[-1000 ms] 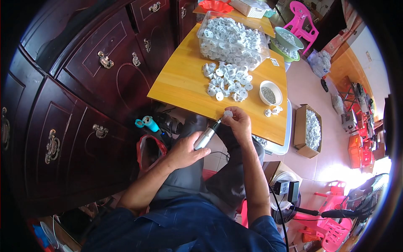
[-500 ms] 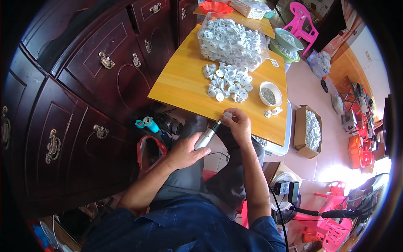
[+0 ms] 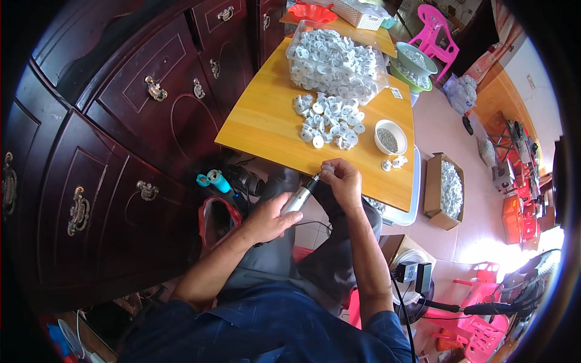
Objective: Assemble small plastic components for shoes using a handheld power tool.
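An electric screwdriver [image 3: 296, 201] with a silver body and black nose rests in the grip of my left hand [image 3: 270, 216], its tip pointing up toward the table edge. My right hand [image 3: 345, 184] pinches a small white plastic part [image 3: 327, 169] right at that tip; the fingers partly cover the piece. Beyond them, a loose pile of similar white parts [image 3: 330, 121] lies on the yellow wooden table [image 3: 260, 121]. A white bowl [image 3: 399, 129] of small grey metal bits, perhaps screws, stands at the right, with a few white parts [image 3: 394, 163] beside it.
A clear plastic bin [image 3: 339, 85] heaped with white parts stands at the table's far side. Dark wooden cabinets [image 3: 139, 115] line the left. On the floor at right sits a cardboard box [image 3: 434, 199] of white parts. A turquoise bottle [image 3: 215, 179] stands left of my knees.
The view has shifted very slightly. Both hands keep their places and grips, with the white part still at the screwdriver's tip.
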Demonstrator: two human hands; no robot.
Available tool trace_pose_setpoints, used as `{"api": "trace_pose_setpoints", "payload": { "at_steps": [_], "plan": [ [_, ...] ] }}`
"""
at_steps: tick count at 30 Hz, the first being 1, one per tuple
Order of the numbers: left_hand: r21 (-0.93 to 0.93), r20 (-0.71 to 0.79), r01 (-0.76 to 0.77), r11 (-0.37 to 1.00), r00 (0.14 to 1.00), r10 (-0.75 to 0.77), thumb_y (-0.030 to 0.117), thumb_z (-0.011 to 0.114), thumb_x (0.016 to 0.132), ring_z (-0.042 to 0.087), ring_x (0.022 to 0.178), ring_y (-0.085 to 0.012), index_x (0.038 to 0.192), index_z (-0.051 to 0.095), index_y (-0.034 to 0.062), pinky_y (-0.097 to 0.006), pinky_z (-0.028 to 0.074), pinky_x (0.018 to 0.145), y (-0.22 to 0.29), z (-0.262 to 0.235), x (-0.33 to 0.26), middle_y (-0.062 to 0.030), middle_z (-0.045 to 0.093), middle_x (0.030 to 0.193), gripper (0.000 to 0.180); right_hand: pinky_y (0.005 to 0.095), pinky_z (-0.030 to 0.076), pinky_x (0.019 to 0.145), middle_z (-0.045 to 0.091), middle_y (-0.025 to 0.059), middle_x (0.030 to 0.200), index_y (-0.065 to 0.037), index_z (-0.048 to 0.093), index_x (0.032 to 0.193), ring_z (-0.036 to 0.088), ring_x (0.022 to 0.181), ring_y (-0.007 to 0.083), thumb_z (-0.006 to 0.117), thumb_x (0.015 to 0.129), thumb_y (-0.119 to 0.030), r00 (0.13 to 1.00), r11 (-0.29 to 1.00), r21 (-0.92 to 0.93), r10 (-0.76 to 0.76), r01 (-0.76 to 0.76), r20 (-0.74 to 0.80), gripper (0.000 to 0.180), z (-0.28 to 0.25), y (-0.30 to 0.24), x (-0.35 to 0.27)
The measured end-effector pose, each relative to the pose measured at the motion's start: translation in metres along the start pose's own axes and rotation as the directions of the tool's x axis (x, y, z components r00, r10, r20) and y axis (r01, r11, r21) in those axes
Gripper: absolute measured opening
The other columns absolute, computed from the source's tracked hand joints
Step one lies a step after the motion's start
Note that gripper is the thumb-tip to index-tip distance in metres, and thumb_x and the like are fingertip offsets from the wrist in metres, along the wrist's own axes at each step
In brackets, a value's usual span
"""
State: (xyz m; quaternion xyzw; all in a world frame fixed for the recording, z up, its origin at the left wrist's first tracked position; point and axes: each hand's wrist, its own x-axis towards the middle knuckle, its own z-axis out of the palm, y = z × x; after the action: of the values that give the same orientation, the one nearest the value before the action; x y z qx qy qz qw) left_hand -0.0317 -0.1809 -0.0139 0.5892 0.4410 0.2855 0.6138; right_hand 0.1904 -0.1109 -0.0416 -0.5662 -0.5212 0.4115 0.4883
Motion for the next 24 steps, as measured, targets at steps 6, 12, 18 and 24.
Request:
{"api": "trace_pose_setpoints", "payload": {
  "at_steps": [6,12,18,24],
  "plan": [
    [0.03,0.002,-0.047,0.998,0.999,0.047,0.028,0.07,0.091,0.053,0.05,-0.0078,0.122,0.055,0.0011,-0.027,0.044,0.047,0.009,0.002,0.001,-0.0005,0.057,0.07,0.044,0.0242,0.055,0.071,0.07,0.0044,0.087,0.0,0.068,0.101,0.067,0.078,0.0084,0.071,0.086,-0.001,0.999,0.999,0.034,0.028,-0.029,0.041,0.015,-0.009,-0.001,0.005],
    [-0.005,0.007,-0.041,0.999,0.999,0.041,0.03,0.072,0.089,0.054,0.051,-0.0078,0.124,0.055,-0.0004,-0.027,0.045,0.049,0.007,0.0,-0.001,-0.001,0.059,0.071,0.049,0.0415,0.056,0.077,0.07,0.0138,0.099,-0.012,0.073,0.101,0.069,0.085,0.0334,0.071,0.079,-0.013,0.95,0.652,-0.74,-0.307,0.166,-0.057,0.022,-0.06,-0.018,0.006],
    [0.054,-0.001,-0.052,0.997,0.999,0.052,0.032,0.073,0.089,0.055,0.051,-0.0089,0.124,0.056,0.0002,-0.027,0.046,0.049,0.006,-0.001,-0.003,-0.0015,0.059,0.07,0.05,0.0413,0.054,0.081,0.07,0.0152,0.103,-0.011,0.072,0.103,0.069,0.092,0.0331,0.072,0.077,-0.012,0.908,0.571,-0.819,-0.368,0.051,-0.2,0.026,-0.097,-0.041,0.014],
    [0.047,0.019,-0.039,0.998,0.999,0.038,0.034,0.074,0.088,0.057,0.051,-0.0102,0.124,0.057,0.002,-0.028,0.047,0.051,0.008,0.001,-0.001,-0.0016,0.06,0.069,0.051,0.0446,0.054,0.078,0.071,0.0173,0.093,-0.009,0.073,0.097,0.068,0.088,0.0363,0.063,0.083,-0.007,0.901,0.54,-0.839,-0.395,0.07,-0.179,0.017,-0.136,-0.033,0.088]
  ]
}}
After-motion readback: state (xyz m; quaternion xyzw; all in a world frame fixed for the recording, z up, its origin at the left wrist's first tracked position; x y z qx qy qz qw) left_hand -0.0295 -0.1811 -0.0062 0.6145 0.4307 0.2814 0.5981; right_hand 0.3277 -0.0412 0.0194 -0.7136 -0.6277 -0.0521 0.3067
